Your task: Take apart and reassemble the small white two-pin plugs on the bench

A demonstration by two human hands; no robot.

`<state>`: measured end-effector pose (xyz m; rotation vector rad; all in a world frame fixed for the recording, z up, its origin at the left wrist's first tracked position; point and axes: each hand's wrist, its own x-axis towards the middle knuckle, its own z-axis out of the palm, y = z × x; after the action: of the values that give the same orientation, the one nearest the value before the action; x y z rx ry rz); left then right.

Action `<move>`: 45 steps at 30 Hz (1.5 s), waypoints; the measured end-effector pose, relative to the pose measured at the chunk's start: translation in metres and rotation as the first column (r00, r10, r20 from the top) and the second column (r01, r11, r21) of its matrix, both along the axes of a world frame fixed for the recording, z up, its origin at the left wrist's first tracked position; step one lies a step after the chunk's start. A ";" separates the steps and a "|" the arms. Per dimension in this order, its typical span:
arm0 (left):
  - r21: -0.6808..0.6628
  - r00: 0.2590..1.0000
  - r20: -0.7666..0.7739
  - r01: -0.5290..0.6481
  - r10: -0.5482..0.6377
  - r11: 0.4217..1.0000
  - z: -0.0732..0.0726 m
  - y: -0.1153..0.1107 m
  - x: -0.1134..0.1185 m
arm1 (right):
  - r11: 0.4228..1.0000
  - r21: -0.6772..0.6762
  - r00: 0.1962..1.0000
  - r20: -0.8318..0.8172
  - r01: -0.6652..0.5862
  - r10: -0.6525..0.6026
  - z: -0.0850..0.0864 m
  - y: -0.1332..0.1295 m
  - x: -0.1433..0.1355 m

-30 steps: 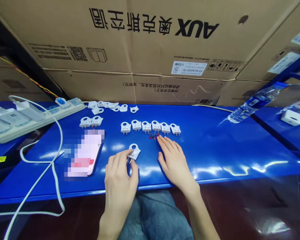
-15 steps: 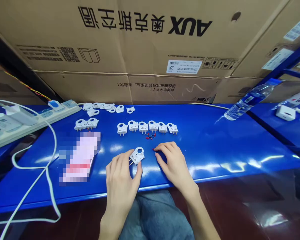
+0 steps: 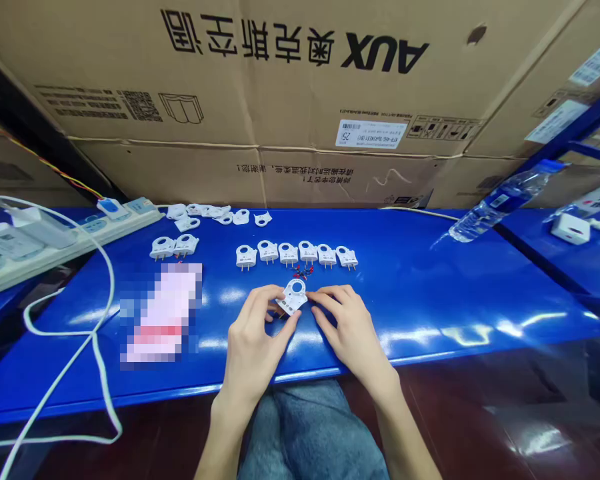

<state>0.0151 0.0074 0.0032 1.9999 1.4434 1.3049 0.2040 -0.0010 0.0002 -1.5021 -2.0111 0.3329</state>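
Observation:
My left hand (image 3: 255, 340) grips a white plug housing (image 3: 293, 298) between fingers and thumb. The housing has a round hole at its top, small slots in its face and metal prongs pointing down to the left. Close by on the right, my right hand (image 3: 354, 333) has its fingertips pinched at the housing's right edge. A tiny red part sits in that pinch, mostly hidden now. Just beyond the housing lies a small heap of red and black parts (image 3: 303, 272). Behind it, several similar white plug housings (image 3: 288, 253) stand in a row.
Two more plug housings (image 3: 185, 245) stand at left, with loose white pieces (image 3: 215, 212) behind. A blurred pink item (image 3: 163, 313) lies nearer. White cables (image 3: 97, 333) and a power strip (image 3: 125, 223) occupy the left. A water bottle (image 3: 500, 203) leans at right; a large cardboard box (image 3: 280, 100) backs the blue table (image 3: 430, 287).
My left hand has moved right and slightly away from me, bringing the plug housing up against my right fingertips. My right hand has barely moved.

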 end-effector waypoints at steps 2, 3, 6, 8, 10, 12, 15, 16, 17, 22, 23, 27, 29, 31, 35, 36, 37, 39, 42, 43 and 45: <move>-0.028 1.000 0.028 -0.003 0.004 1.000 0.000 0.000 -0.002 | 1.000 0.016 1.000 -0.003 0.004 -0.004 -0.002 0.000 0.000; -0.055 0.999 0.052 -0.005 0.008 0.998 0.000 0.000 -0.004 | 1.000 0.021 1.000 -0.005 0.008 -0.008 -0.003 -0.001 0.000; -0.168 0.988 0.152 -0.011 0.037 0.986 0.000 -0.002 -0.007 | 0.999 0.032 1.000 -0.002 0.019 -0.019 -0.004 -0.001 0.001; -0.224 0.979 0.196 -0.017 0.062 0.974 0.000 -0.003 -0.008 | 0.999 0.040 1.000 0.000 0.024 -0.024 -0.004 -0.002 0.001; -0.245 0.978 0.198 -0.021 0.071 0.969 -0.001 -0.005 -0.009 | 0.998 0.052 1.000 -0.006 0.028 -0.028 -0.005 -0.003 0.002; -0.238 0.982 0.175 -0.024 0.068 0.971 -0.001 -0.006 -0.009 | 0.997 0.062 0.999 -0.017 0.037 -0.036 -0.005 -0.003 0.002; -0.210 0.989 0.141 -0.021 0.051 0.978 -0.002 -0.008 -0.009 | 0.997 0.052 0.998 -0.049 0.050 -0.048 -0.005 -0.003 0.003; -0.204 0.990 0.133 -0.016 0.044 0.979 -0.002 -0.009 -0.009 | 0.998 0.040 0.997 -0.066 0.052 -0.049 -0.005 -0.003 0.004; -0.199 0.991 0.128 -0.008 0.034 0.980 -0.002 -0.009 -0.009 | 0.998 0.028 0.995 -0.088 0.050 -0.048 -0.004 -0.002 0.004; -0.192 0.990 0.112 0.107 -0.086 0.976 -0.002 -0.011 -0.008 | 0.999 -0.035 0.967 -0.254 0.004 -0.013 0.001 -0.002 0.003; -0.191 0.987 0.108 0.140 -0.121 0.972 -0.002 -0.011 -0.008 | 0.999 -0.042 0.956 -0.294 -0.013 0.000 0.002 -0.002 0.003; -0.191 0.971 0.097 0.234 -0.219 0.953 -0.002 -0.011 -0.009 | 0.996 -0.064 0.905 -0.425 -0.058 0.025 0.005 -0.005 0.001; -0.202 0.965 0.093 0.260 -0.246 0.944 -0.002 -0.011 -0.009 | 0.996 -0.071 0.896 -0.443 -0.058 0.021 0.005 -0.006 0.001; -0.231 0.962 0.099 0.272 -0.255 0.934 -0.002 -0.012 -0.009 | 0.996 -0.067 0.906 -0.423 -0.065 0.031 0.005 -0.006 0.002; -0.291 0.960 0.164 0.265 -0.225 0.919 -0.003 -0.013 -0.008 | 0.994 -0.061 0.921 -0.385 -0.091 0.061 0.007 -0.005 0.003; -0.294 0.959 0.181 0.266 -0.219 0.918 -0.003 -0.013 -0.008 | 0.994 -0.060 0.922 -0.383 -0.092 0.062 0.007 -0.005 0.003; -0.294 0.957 0.194 0.265 -0.215 0.918 -0.003 -0.014 -0.008 | 0.994 -0.058 0.923 -0.381 -0.091 0.062 0.007 -0.005 0.003; -0.294 0.956 0.203 0.265 -0.211 0.918 -0.004 -0.014 -0.007 | 0.995 -0.052 0.924 -0.377 -0.087 0.061 0.007 -0.005 0.002; -0.285 0.956 0.196 0.268 -0.218 0.920 -0.004 -0.014 -0.006 | 0.995 -0.050 0.927 -0.370 -0.081 0.057 0.007 -0.005 0.002; -0.280 0.956 0.192 0.270 -0.222 0.921 -0.004 -0.014 -0.006 | 0.996 -0.052 0.927 -0.372 -0.076 0.051 0.007 -0.005 0.002; -0.274 0.956 0.182 0.272 -0.228 0.922 -0.003 -0.014 -0.006 | 0.996 -0.058 0.923 -0.382 -0.066 0.039 0.006 -0.005 0.002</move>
<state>0.0095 -0.0062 -0.0001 1.7806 1.1884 1.0335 0.2063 -0.0059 0.0064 -1.3059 -1.7441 0.6698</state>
